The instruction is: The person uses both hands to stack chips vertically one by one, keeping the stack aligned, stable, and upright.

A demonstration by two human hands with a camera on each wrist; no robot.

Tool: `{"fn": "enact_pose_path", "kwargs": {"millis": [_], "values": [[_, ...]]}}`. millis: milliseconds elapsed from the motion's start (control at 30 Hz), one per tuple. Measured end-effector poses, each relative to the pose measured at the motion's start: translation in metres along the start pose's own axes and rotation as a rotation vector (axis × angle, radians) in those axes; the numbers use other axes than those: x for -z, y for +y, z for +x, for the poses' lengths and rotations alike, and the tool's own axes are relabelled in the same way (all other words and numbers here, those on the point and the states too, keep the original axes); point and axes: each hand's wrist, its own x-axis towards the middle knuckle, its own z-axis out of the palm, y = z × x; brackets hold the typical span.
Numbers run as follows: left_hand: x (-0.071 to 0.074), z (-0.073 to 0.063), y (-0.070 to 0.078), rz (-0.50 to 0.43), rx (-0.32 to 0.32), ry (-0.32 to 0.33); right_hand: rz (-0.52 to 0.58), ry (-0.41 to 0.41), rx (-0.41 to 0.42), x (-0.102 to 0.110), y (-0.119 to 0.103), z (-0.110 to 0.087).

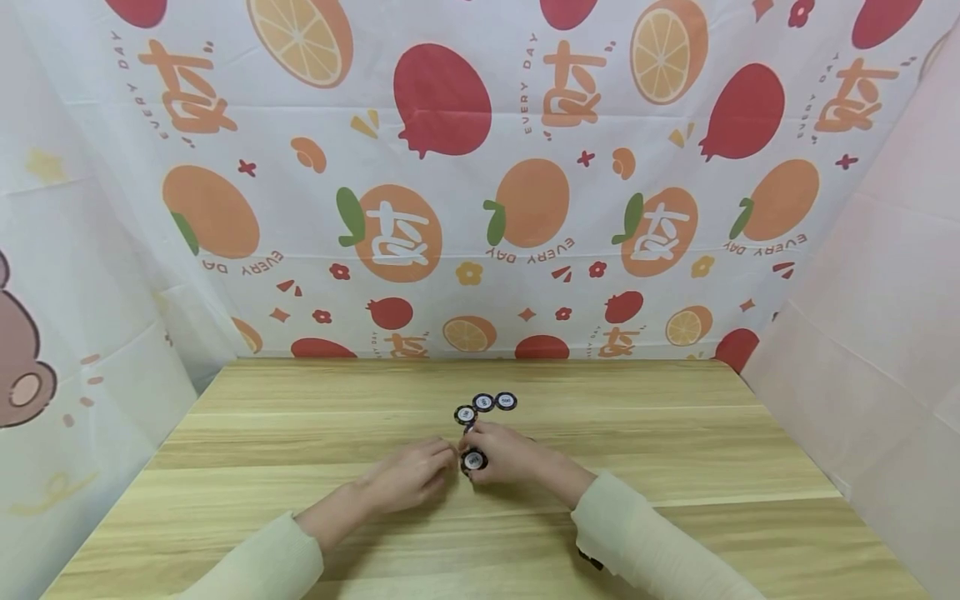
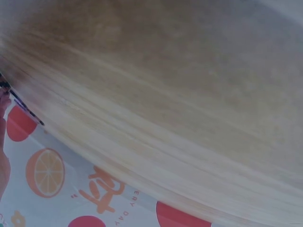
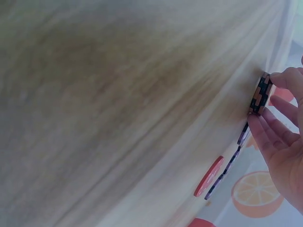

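Observation:
My right hand [image 1: 506,454] pinches a short stack of black poker chips [image 3: 261,93] between thumb and fingers, low over the table. The top chip [image 1: 473,460] shows a white centre in the head view. Just left of the stack, my left hand [image 1: 414,475] hovers with loosely bent fingers and holds nothing visible. Beyond the right hand, a bent row of flat black chips begins with one partly covered by the fingers, followed by a chip [image 1: 466,414], another chip [image 1: 483,402] and an end chip [image 1: 506,401].
A red chip [image 3: 209,176] lies beside the row in the right wrist view; my right hand mostly hides it from the head camera. Dark pieces [image 1: 590,560] peek out beside the right sleeve. A fruit-printed cloth [image 1: 465,208] hangs behind the wooden table [image 1: 300,400].

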Motion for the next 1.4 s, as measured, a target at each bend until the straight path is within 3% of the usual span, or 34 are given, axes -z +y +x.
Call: {"fn": "enact_pose_path", "kwargs": {"millis": [600, 767, 1400], "values": [[-0.003, 0.004, 0.005, 0.041, -0.013, -0.14, -0.043, -0.005, 0.02, -0.001, 0.001, 0.0], [-0.006, 0.002, 0.004, 0.025, -0.044, -0.148, -0.031, -0.003, 0.023, -0.001, 0.001, 0.0], [-0.01, 0.001, 0.004, 0.003, -0.021, -0.154, -0.05, -0.02, 0.019, 0.002, -0.001, -0.001]]}}
